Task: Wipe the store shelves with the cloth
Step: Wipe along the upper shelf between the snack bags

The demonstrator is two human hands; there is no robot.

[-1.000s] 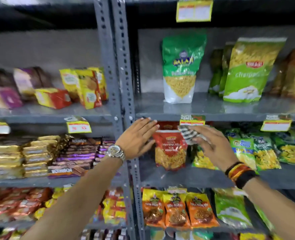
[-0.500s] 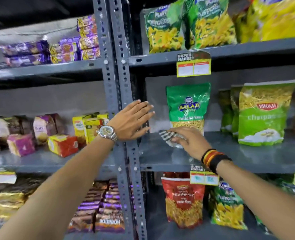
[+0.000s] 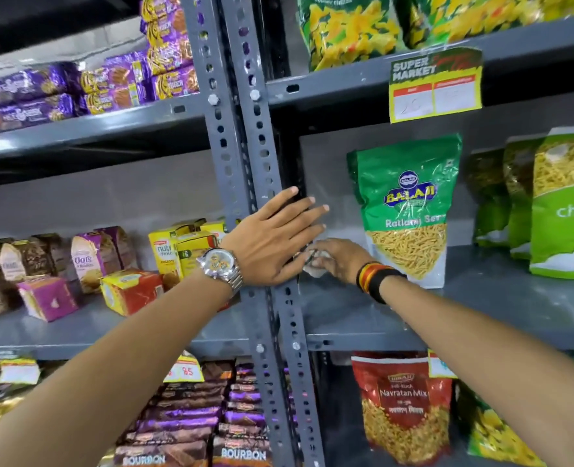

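My right hand [image 3: 341, 259] presses a small checked cloth [image 3: 314, 267] onto the grey metal shelf [image 3: 481, 308] at its far left corner, beside the upright post. Only a bit of the cloth shows under the fingers. My left hand [image 3: 275, 241], with a metal watch on the wrist, lies flat with fingers spread against the perforated grey post [image 3: 245, 163], partly covering the cloth.
A green Balaji snack bag [image 3: 405, 210] stands just right of my right hand, with more green bags [image 3: 562, 203] further right. Biscuit boxes [image 3: 130, 291] fill the left shelf. A red Navratan Mix bag [image 3: 401, 409] stands below. A price tag [image 3: 435, 84] hangs above.
My right hand lifted the cloth from the lower shelf to the middle shelf, then slid it left into the corner. My left hand rose along the post. The view tilted up.
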